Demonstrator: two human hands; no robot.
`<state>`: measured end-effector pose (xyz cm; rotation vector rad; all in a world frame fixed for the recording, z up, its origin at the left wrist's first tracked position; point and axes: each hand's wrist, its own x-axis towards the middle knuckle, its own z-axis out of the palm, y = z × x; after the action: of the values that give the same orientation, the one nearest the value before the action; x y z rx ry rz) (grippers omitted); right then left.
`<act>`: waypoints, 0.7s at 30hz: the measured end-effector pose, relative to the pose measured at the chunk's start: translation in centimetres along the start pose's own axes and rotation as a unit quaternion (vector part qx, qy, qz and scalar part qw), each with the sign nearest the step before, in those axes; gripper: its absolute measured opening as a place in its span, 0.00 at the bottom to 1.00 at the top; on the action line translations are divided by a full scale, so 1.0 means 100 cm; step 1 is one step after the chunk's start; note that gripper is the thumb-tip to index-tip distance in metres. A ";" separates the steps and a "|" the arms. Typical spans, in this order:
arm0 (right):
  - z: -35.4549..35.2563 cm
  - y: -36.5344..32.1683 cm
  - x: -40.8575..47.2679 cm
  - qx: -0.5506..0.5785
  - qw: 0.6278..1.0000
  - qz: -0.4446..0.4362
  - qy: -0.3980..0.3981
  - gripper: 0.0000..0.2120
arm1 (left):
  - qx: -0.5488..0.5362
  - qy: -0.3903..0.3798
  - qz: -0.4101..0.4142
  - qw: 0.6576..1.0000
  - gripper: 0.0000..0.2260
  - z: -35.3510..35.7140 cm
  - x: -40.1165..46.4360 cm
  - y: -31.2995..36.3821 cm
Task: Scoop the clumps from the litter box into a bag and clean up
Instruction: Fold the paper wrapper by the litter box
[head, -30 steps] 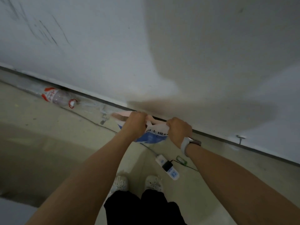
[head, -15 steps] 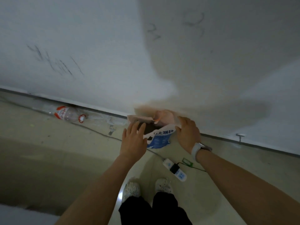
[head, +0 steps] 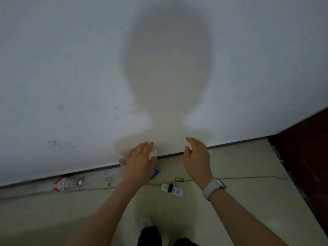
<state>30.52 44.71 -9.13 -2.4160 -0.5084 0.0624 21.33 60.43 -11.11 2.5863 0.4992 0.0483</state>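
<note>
A blue and white cat litter bag (head: 156, 170) stands on the floor against the wall. My left hand (head: 140, 161) hovers over it with fingers spread and hides most of it; only a blue edge and a pale corner show. My right hand (head: 197, 158), with a white watch on the wrist, is open to the right of the bag and apart from it. Neither hand holds anything. No litter box or scoop is in view.
A white power strip (head: 171, 189) with a black plug and a green tag (head: 177, 179) lies on the floor in front of the bag, its cable running right. A plastic bottle (head: 66, 184) lies by the baseboard at left. A dark door (head: 305, 157) stands at right.
Both hands have let go of the bag's top and opened. The view has swung so the wall fills more of it and the bag sits lower, under my left hand.
</note>
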 end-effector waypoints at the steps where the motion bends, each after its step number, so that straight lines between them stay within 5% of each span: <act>1: -0.022 0.003 -0.017 0.008 0.999 0.012 0.038 0.15 | 0.020 0.006 0.023 1.000 0.20 -0.003 -0.009 0.019; 5: -0.098 0.048 -0.110 -0.036 0.988 0.071 0.132 0.19 | 0.112 -0.042 0.121 0.985 0.15 0.006 -0.048 0.118; 10: -0.200 0.129 -0.266 -0.112 0.944 0.240 0.199 0.21 | 0.141 -0.111 0.280 0.943 0.21 0.060 -0.120 0.255; 17: -0.323 0.223 -0.522 -0.121 0.824 0.480 0.276 0.23 | 0.180 -0.244 0.471 0.828 0.23 0.166 -0.314 0.469; 21: -0.371 0.238 -0.668 -0.118 0.721 0.584 0.354 0.25 | 0.166 -0.302 0.602 0.720 0.23 0.213 -0.457 0.566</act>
<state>-16.56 -19.41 -0.46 -2.3315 1.4469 -0.3940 0.69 -11.58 0.35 2.5376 -1.5443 -0.4641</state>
